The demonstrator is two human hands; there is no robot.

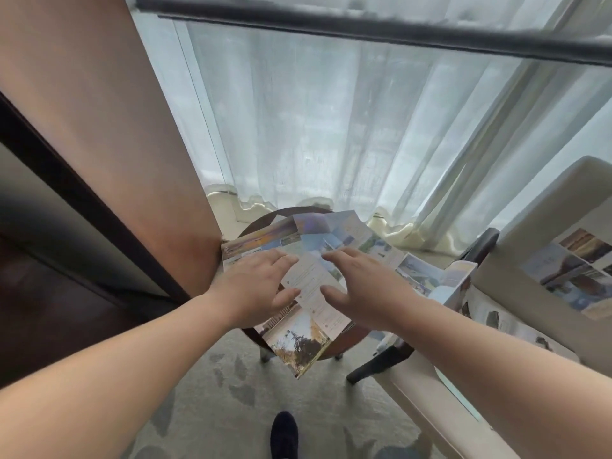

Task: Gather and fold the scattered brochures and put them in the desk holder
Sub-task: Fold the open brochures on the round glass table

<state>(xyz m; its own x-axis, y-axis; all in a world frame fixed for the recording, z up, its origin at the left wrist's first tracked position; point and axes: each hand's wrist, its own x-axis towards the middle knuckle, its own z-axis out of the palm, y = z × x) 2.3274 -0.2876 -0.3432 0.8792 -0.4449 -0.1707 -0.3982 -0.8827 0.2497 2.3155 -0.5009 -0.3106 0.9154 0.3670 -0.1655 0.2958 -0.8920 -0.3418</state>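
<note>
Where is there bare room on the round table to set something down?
Brochures crowd the round table. Bare wood shows only as slivers: the far-left rim by the curtain and the near-right edge below the right hand. The chair is crowded too.

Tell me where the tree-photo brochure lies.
Head view, centre: the tree-photo brochure overhangs the near edge of the round table, below the left hand and right hand.

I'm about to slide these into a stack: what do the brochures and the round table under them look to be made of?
The brochures: thin printed paper, possibly coated. They show fold creases, and one juts out past the table's edge. The round table: dark brown, likely varnished wood with a faint sheen on its rim, though veneer or laminate cannot be ruled out.
</note>
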